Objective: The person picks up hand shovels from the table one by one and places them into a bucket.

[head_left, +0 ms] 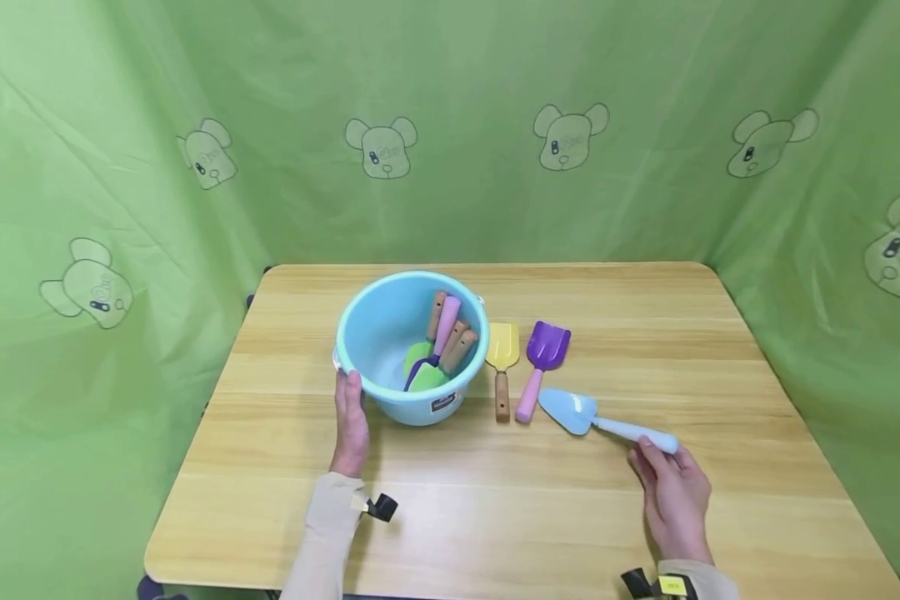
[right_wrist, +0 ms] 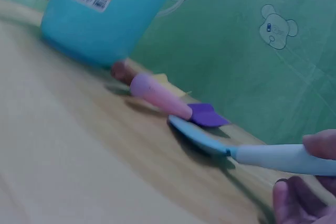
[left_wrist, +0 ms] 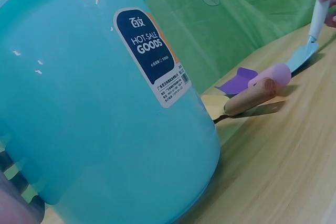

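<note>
A light blue bucket (head_left: 390, 400) stands on the table, with several small shovels (head_left: 429, 377) leaning inside, their blades green or dark purple and their handles brown or pink. My left hand (head_left: 351, 429) rests against the bucket's near left side, fingers lying along its wall. At the right, my right hand (head_left: 677, 500) pinches the handle end of a light blue hand trowel (head_left: 570, 410) between thumb and fingers. The trowel's handle (right_wrist: 278, 158) slants up from the table, its blade tip low near the pink handle of a purple shovel (head_left: 547, 345).
A yellow shovel (head_left: 503, 345) with a brown handle lies between the bucket and the purple shovel. All stand on a wooden table (head_left: 495, 517) with rounded corners. Green curtains (head_left: 480, 200) with printed bear heads hang behind and at both sides.
</note>
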Tool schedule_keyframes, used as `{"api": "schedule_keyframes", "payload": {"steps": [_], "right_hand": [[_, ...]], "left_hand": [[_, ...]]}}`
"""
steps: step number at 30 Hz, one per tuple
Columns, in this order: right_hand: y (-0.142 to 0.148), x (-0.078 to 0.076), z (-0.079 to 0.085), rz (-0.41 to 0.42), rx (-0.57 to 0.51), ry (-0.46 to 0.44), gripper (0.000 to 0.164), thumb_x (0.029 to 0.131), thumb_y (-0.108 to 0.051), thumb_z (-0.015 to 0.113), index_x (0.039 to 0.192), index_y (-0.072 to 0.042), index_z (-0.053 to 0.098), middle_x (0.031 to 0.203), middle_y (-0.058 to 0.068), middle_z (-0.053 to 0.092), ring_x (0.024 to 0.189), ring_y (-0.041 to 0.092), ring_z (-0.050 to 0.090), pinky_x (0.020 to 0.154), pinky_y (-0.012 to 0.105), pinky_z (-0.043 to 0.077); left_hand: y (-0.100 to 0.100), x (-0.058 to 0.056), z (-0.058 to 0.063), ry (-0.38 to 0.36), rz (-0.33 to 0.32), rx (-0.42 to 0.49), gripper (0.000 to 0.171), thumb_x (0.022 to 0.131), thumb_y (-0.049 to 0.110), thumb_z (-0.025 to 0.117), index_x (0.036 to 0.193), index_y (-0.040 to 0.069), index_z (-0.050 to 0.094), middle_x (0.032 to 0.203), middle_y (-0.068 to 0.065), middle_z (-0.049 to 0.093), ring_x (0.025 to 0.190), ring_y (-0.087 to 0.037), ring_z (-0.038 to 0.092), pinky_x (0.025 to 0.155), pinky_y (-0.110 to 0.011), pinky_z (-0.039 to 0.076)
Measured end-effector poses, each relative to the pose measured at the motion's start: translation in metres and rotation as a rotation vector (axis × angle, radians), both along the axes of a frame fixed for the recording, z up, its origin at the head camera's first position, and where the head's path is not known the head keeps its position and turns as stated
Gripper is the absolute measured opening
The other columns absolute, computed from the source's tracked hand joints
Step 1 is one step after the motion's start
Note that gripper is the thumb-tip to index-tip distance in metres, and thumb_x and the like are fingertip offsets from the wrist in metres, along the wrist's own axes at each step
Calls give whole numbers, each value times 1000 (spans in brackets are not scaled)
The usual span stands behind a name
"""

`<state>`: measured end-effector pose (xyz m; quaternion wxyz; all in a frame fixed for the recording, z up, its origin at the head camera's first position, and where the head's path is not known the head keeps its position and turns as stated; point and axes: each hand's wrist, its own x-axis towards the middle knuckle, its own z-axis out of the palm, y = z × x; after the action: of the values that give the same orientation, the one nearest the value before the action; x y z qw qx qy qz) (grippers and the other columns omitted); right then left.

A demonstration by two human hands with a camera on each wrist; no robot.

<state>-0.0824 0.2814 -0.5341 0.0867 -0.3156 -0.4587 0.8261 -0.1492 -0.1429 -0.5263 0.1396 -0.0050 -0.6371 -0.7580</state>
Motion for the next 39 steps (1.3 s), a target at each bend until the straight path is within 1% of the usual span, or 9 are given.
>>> {"api": "schedule_keyframes", "payload": {"steps": [3,5,8,11,15,23,27,33,39], "right_hand": [[-2,-5,1,-47,-60,52,32,92,2,73,123,-4,66,108,2,74,97,12,75,94,26,61],[-4,-9,2,-78,-84,65,34,92,0,73,124,-4,65,111,3,73,100,13,74,96,27,60],[-5,-13,2,-118,-96,72,32,92,-4,75,122,-5,65,114,4,70,100,15,74,97,28,60],[-6,-14,3,-148,-108,90,30,92,-4,75,120,-4,65,116,5,67,100,17,74,98,29,60],[-7,-15,4,-177,-107,108,28,92,-2,75,118,-2,66,114,6,66,98,17,73,96,28,61],[-6,-16,10,-222,-146,165,30,91,1,75,120,2,67,111,9,69,94,19,74,93,27,62],[-6,-17,16,-223,-179,179,31,91,2,74,121,3,67,111,10,68,93,21,73,94,28,61],[-7,-19,30,-193,-184,201,34,93,0,72,127,3,64,114,10,67,98,22,72,93,27,62],[-9,-26,47,-157,-186,243,34,94,-3,72,128,1,65,118,10,67,102,22,72,94,27,61]], "left_hand": [[0,0,-1,2,-4,1,62,107,53,32,165,32,23,165,-22,32,150,-51,28,129,-63,9],[0,0,-1,4,-7,0,64,107,54,32,165,31,22,164,-23,33,150,-51,29,128,-64,10],[0,0,0,10,-13,-2,65,106,56,33,165,31,22,164,-22,33,150,-51,29,128,-66,10],[0,0,0,18,-15,-3,64,107,53,32,166,29,21,164,-22,33,149,-52,29,127,-67,12],[0,-1,0,14,-13,-4,63,108,48,32,166,27,21,164,-23,32,149,-52,29,127,-66,13],[0,0,1,-13,-11,1,63,107,48,32,166,28,20,165,-21,32,150,-49,29,129,-61,12],[0,-1,1,-11,-8,-1,62,107,48,31,166,31,20,165,-20,33,150,-49,29,129,-61,12],[0,-2,0,7,-12,0,63,107,48,32,166,29,20,164,-22,32,149,-51,29,128,-63,13],[0,-2,0,1,-9,5,63,107,47,32,166,27,21,163,-23,33,149,-50,30,128,-60,13]]}}
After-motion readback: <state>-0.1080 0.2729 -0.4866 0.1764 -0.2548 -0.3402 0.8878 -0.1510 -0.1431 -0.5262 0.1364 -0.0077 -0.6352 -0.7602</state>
